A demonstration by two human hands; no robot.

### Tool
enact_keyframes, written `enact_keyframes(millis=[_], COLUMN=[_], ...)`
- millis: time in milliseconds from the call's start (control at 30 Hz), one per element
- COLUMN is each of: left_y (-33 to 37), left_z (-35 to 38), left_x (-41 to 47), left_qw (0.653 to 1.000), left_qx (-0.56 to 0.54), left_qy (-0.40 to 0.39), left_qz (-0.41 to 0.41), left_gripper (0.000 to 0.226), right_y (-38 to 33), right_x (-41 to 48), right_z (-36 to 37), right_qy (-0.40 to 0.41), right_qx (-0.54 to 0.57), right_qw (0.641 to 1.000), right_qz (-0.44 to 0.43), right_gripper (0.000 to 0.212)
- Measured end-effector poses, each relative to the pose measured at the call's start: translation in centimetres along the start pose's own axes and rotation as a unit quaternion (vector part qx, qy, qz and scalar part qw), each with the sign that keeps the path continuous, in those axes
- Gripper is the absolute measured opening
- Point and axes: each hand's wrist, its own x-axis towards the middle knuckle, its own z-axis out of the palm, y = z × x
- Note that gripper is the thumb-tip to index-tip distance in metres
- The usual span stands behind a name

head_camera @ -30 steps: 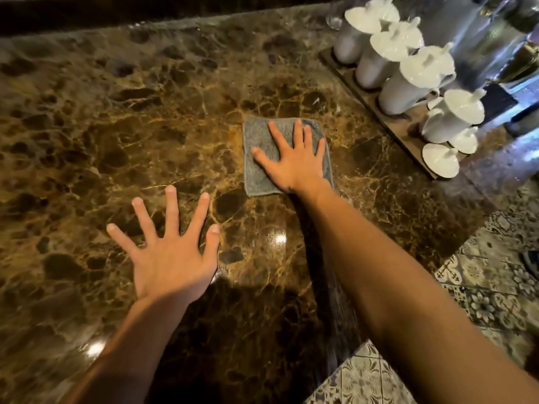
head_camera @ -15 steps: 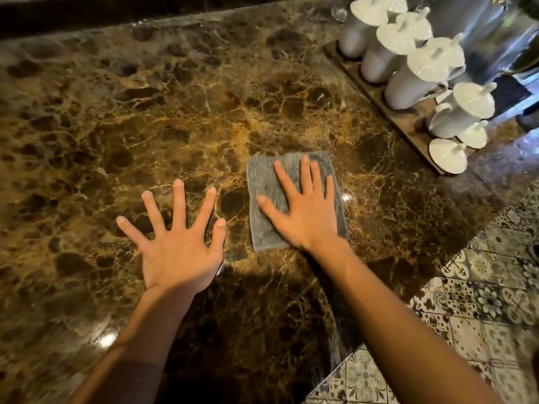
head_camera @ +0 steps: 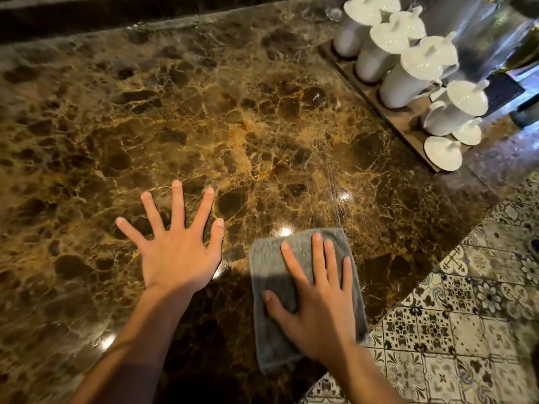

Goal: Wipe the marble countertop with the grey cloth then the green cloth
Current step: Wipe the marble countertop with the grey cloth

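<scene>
Two flat hands on a brown marble countertop (head_camera: 233, 118), the right one pressing a grey cloth.

At the near left, the left hand (head_camera: 178, 252) lies palm-down on the bare stone with its fingers spread wide, gripping nothing. Just to its right, apart from it, the grey cloth (head_camera: 271, 269) lies flat near the counter's near right edge; the right hand (head_camera: 318, 307) rests on top of it, palm down, fingers extended and only slightly apart, pressing rather than pinching the cloth. Wet streaks run on the stone beyond the cloth's far edge. At the far right, well apart from the cloth, a wooden tray (head_camera: 408, 132) carries a row of white lidded jugs (head_camera: 408, 77). Patterned floor tiles (head_camera: 466, 330) show past the counter edge at the near right.
</scene>
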Motion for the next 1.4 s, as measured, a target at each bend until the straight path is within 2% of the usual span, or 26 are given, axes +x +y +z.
enact_keyframes(millis=[133, 367, 500, 667, 833, 1100, 1267, 1400], left_y=[0.1, 0.1, 0.3, 0.5, 0.5, 0.3, 0.2, 0.2], left_z=[-0.1, -0.2, -0.3, -0.4, -0.3, -0.4, -0.5, -0.5], left_x=[0.1, 0.2, 0.3, 0.6, 0.7, 0.8, 0.8, 0.8], left_qw=[1.0, 1.0, 1.0, 0.999, 1.0, 1.0, 1.0, 1.0], left_qx=[-0.004, -0.013, -0.013, -0.016, -0.014, -0.013, -0.005, 0.0], left_qy=[-0.004, -0.011, -0.017, -0.018, -0.014, -0.017, -0.02, -0.019], left_qz=[0.001, -0.004, -0.013, -0.021, -0.017, -0.013, -0.008, -0.005], left_gripper=[0.06, 0.06, 0.059, 0.058, 0.058, 0.06, 0.061, 0.062], right_y=[0.6, 1.7, 2.3, 2.7, 3.1, 2.5, 1.8, 1.7], right_x=[9.9, 27.2, 32.5, 34.2, 29.8, 12.2, 0.5, -3.5], right_z=[-2.2, -5.5, -6.8, -7.2, -6.1, -3.2, -0.9, 0.7], right_qy=[-0.039, -0.01, -0.013, -0.004, 0.01, -0.013, -0.007, 0.006], right_qx=[-0.014, -0.008, 0.003, 0.004, 0.006, -0.001, 0.007, 0.012], right_qw=[0.999, 1.0, 0.999, 0.999, 1.0, 1.0, 1.0, 1.0], right_qz=[0.02, 0.014, 0.031, 0.032, 0.026, -0.006, -0.009, 0.001], right_gripper=[0.083, 0.091, 0.092, 0.093, 0.09, 0.081, 0.084, 0.084])
